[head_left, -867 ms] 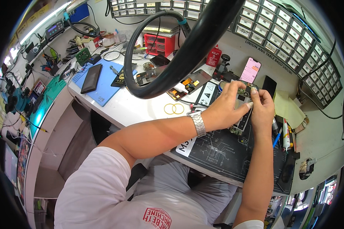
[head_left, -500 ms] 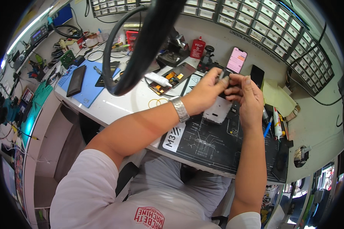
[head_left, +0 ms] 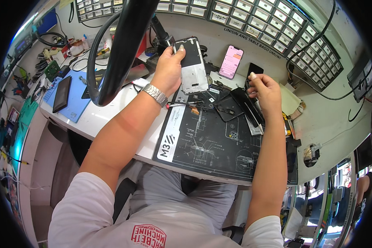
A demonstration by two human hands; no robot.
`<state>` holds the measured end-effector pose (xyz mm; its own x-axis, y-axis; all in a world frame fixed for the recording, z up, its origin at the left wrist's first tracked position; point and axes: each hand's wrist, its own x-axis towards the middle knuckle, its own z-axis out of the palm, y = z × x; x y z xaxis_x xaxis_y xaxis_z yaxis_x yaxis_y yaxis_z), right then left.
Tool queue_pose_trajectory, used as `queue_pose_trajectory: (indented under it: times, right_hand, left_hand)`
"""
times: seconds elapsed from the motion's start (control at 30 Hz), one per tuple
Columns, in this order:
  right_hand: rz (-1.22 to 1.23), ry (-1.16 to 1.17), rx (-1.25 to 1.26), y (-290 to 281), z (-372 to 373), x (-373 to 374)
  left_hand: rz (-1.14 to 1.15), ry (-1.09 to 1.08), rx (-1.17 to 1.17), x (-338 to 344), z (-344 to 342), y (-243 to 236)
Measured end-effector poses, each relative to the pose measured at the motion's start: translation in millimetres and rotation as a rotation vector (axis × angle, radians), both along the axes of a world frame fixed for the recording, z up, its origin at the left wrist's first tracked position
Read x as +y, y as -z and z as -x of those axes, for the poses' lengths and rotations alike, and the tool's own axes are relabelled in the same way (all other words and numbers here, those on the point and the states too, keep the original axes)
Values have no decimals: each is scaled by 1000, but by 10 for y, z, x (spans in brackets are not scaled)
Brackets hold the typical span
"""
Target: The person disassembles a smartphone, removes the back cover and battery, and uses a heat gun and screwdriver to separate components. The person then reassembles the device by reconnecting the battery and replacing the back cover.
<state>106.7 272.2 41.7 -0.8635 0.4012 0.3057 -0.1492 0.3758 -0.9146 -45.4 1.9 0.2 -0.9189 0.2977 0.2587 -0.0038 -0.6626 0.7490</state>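
My left hand [head_left: 170,66] is closed on a phone frame [head_left: 195,75], its thumb pressed on the upper edge. The frame has a black upper part and a grey-white metal lower part, and is held tilted above the work mat [head_left: 202,136]. To the right my right hand [head_left: 266,93] is raised, thumb and fingers drawn together in a pinch. Whatever they hold, if anything, is too small to make out. Just left of that hand lie black phone parts [head_left: 246,106] and a thin dark frame [head_left: 227,110] on the mat.
A phone with a lit pink screen [head_left: 231,62] leans at the back. A thick black arm [head_left: 124,53] crosses the near left view. A blue mat [head_left: 75,99] bears a dark phone [head_left: 62,94]. Drawer cabinets [head_left: 252,18] line the wall; yellow paper [head_left: 290,101] lies at right.
My hands, close together before, have moved apart. The left now holds the phone frame up to the left; the right is raised on its own. The view has shifted to the right.
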Motion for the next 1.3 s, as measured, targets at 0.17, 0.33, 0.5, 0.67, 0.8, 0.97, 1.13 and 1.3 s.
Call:
queue_pose_trajectory:
  times: [0.17, 0.33, 0.5, 0.67, 0.8, 0.97, 1.13, 1.3]
  right_hand:
    - [-475, 42, -201, 184, 25, 312]
    - [-617, 21, -264, 213, -154, 51]
    - [-775, -129, -59, 425, 2, -374]
    - [-811, -94, -136, 591, 210, -727]
    - [-795, -70, -197, 634, 268, -791]
    - [-779, -53, -189, 682, 289, -813]
    - [-908, -95, -215, 667, 294, -848]
    - [-971, -123, -323, 616, 272, -968]
  left_hand:
    - [13, -19, -22, 75, -160, -52]
    - [28, -19, -2, 46, -149, -25]
    - [13, -55, 44, 63, -39, 39]
    - [15, -79, 52, 19, -32, -27]
    - [3, -72, 33, 3, -63, -69]
    - [1, -77, 36, 19, -97, -51]
    - [31, -95, 15, 39, -114, -55]
    - [60, -116, 7, 54, -133, -33]
